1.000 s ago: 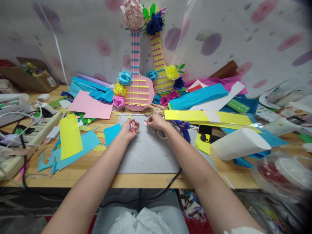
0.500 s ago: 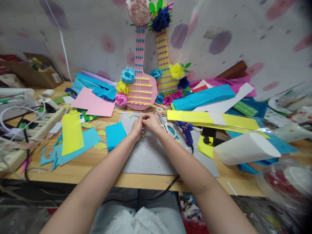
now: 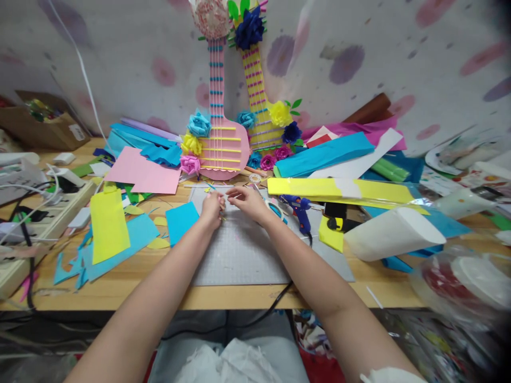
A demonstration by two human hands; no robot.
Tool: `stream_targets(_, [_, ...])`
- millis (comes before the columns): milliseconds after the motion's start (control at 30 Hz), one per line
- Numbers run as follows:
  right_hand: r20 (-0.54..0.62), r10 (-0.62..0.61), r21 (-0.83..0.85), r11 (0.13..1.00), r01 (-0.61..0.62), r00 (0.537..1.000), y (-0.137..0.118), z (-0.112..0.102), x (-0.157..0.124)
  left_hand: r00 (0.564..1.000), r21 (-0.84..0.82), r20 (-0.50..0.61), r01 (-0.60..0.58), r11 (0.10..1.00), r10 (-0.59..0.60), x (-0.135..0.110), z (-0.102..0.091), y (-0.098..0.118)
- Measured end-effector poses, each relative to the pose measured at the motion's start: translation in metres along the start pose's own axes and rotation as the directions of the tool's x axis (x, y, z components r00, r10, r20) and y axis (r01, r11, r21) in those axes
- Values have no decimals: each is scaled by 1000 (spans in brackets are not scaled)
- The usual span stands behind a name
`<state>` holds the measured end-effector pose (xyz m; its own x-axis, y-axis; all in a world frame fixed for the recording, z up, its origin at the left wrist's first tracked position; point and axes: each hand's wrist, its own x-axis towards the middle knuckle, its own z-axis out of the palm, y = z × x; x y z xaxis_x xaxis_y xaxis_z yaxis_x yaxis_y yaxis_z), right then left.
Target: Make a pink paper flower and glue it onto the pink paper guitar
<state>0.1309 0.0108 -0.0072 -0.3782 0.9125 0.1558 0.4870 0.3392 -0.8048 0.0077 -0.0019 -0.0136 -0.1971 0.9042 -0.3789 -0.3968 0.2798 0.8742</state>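
My left hand [image 3: 212,206] is closed above the far edge of the grey cutting mat [image 3: 243,250], pinching small paper bits that are too small to name. My right hand [image 3: 248,201] sits just to its right, fingertips pinched toward the left hand, nearly touching it. Whatever the right fingers hold is hidden. Scissors [image 3: 275,208] lie right beside my right wrist. A blue glue gun [image 3: 298,208] rests a little further right on the mat.
Two paper guitars, pink [image 3: 221,143] and yellow [image 3: 259,117], lean on the wall behind. Coloured sheets lie around: pink [image 3: 143,173], yellow [image 3: 107,223], blue [image 3: 181,221]. A long yellow strip [image 3: 339,190] and white paper cone [image 3: 393,234] lie right. A power strip [image 3: 43,223] sits left.
A second ago the hands were apart; they came together at the mat's far edge. Now they have parted slightly, still pinched, and the view shifted a little.
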Motion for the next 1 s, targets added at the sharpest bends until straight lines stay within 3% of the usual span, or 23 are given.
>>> stream_targets(100, [-13, -16, -318, 948, 11, 1000, 0, -4, -6, 1000, -17, -23, 10, 1000, -11, 4, -10, 9])
stream_targets(200, [39, 61, -658, 752, -20, 997, 2, -3, -6, 1000, -19, 4, 11, 1000, -11, 3, -12, 13])
stream_targets(267, [62, 117, -754, 656, -30, 991, 2, 1, -2, 1000, -12, 28, 8, 1000, -8, 1, -9, 13])
stream_targets(467, [20, 168, -766, 636, -93, 986, 5, 4, 13, 999, 34, 12, -36, 999, 36, -5, -6, 6])
stream_targets(700, [-65, 221, -542, 811, -221, 973, 19, -12, 11, 998, 104, -8, -63, 993, 64, -6, -12, 4])
stream_targets(867, [-15, 179, -670, 729, -143, 984, 11, -8, 5, 998, 92, 39, -48, 995, 45, -7, -8, 5])
stream_targets(1000, [28, 242, -744, 653, -141, 970, -3, 0, 11, 996, 56, 76, -45, 997, 41, -8, -7, 2])
